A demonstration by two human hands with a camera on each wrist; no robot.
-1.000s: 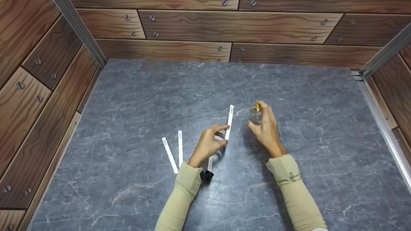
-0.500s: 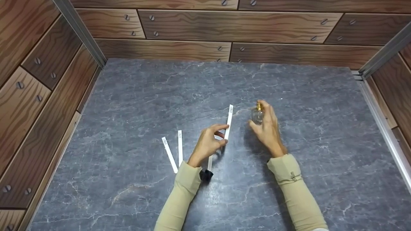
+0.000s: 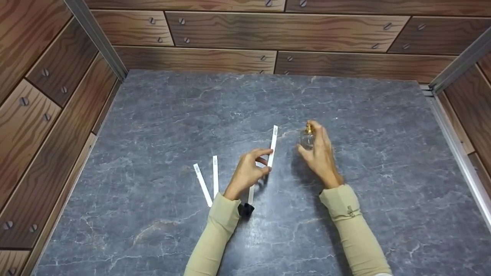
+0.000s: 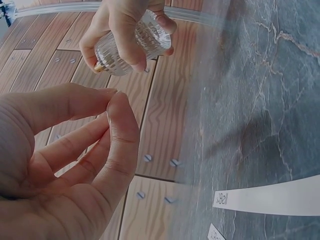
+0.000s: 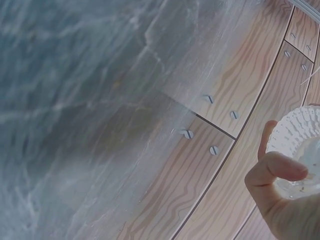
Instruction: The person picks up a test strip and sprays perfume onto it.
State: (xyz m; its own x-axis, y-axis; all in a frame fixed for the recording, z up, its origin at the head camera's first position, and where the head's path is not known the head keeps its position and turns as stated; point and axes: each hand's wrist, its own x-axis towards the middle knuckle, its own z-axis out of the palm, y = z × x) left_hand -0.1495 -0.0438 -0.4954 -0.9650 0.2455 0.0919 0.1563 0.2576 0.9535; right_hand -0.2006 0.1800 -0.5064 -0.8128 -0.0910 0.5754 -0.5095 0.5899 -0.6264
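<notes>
A white paper scent strip (image 3: 274, 138) with small lettering at its upper end is pinched upright between the thumb and fingers of my left hand (image 3: 247, 170). To its right, my right hand (image 3: 320, 157) grips a clear ribbed glass perfume bottle (image 3: 307, 142) above the table. The index finger lies on the bottle's gold spray top (image 3: 308, 127), which points toward the strip. A gap separates bottle and strip. The right wrist view catches the ribbed base of the bottle (image 5: 295, 132) with the thumb against it. In the left wrist view the strip shows only edge-on.
Two more lettered strips lie left of my left hand, one slanted (image 3: 202, 184) and one nearly straight (image 3: 215, 172). Another strip (image 3: 251, 194) lies partly hidden under the left wrist. The grey marbled table (image 3: 184, 103) is bounded by wood-patterned walls (image 3: 222, 30).
My right hand and the perfume bottle have shifted very slightly right. The strip's upper end has moved a touch left. The strips on the table stay put.
</notes>
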